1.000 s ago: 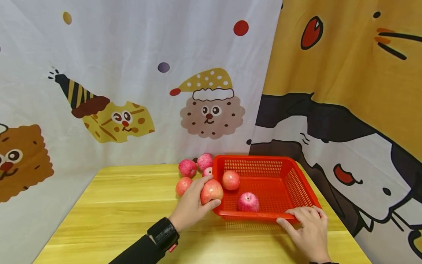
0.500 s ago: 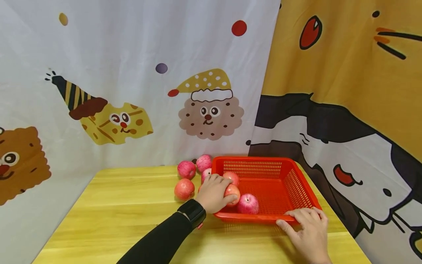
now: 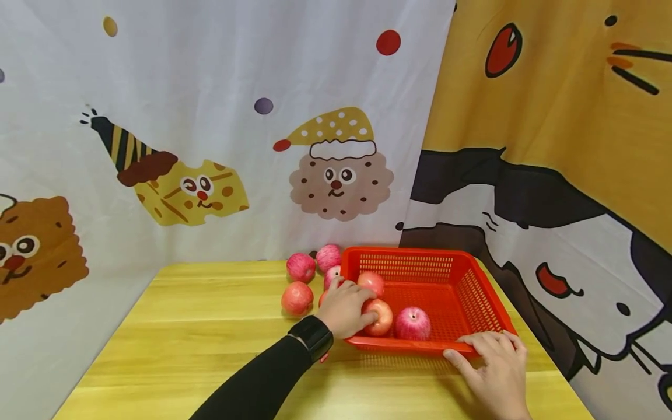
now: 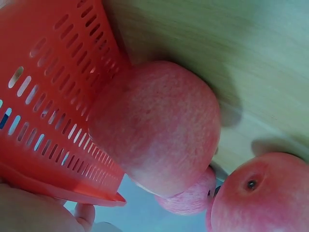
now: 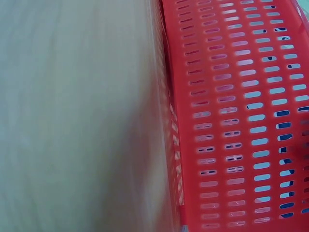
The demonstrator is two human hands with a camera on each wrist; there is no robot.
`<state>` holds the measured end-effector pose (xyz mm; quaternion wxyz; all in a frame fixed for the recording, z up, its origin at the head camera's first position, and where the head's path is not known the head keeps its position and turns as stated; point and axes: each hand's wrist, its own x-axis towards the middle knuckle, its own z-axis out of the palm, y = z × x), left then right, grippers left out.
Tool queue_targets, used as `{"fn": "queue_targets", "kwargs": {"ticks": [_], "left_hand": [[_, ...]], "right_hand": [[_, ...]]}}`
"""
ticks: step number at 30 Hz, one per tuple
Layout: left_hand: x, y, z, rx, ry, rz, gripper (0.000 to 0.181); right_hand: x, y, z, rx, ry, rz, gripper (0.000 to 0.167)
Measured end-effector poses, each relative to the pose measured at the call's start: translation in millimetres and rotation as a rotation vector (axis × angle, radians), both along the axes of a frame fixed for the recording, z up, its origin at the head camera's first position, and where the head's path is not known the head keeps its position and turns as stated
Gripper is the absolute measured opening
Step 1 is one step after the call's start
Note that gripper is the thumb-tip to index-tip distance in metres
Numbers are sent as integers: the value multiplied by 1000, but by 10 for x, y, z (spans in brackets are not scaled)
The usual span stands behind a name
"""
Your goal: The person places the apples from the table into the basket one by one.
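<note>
My left hand [image 3: 343,308] reaches over the left rim of a red plastic basket [image 3: 436,345]. Its thumb touches a pale red apple [image 3: 382,319] inside, and its other fingers lie spread above and beside that apple. A pink apple [image 3: 413,324] sits to the right of it, and another red apple [image 3: 371,283] lies behind. With thumb in front and fingers over the edge, my right hand [image 3: 493,364] grips the basket's front rim near the right corner. In the left wrist view, a large apple [image 4: 159,128] stands against the basket's outer wall [image 4: 53,92].
Left of the basket on the wooden table [image 3: 210,326] are several more apples, including a red apple [image 3: 297,298] and a pink apple [image 3: 301,268]. A printed curtain [image 3: 220,116] hangs behind the table and along its right side.
My left hand carried the pale red apple from the left over the rim and down into the basket. The pink apple there shifted right. My right hand stayed on the front rim.
</note>
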<state>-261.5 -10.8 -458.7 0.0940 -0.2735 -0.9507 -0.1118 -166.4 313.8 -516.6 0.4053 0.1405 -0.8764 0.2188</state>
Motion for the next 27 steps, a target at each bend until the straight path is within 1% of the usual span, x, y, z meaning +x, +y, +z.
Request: {"fn": "queue_targets", "kwargs": {"ticks": [4,7,18,27], "left_hand": [[3,1,-6,5,-16,8,44],[6,1,0,3,-27,12,45],[28,0,26,27,-27,7,40],[51,-11,35,52,-27,7,41]], "right_hand": [[-4,-3,-11,-10,21,5,45],[-6,1,-16,-15,19,5,45],[10,0,-4,-13,-2,-1,41],[16,4,-3,-13,-15,-3,40]]}}
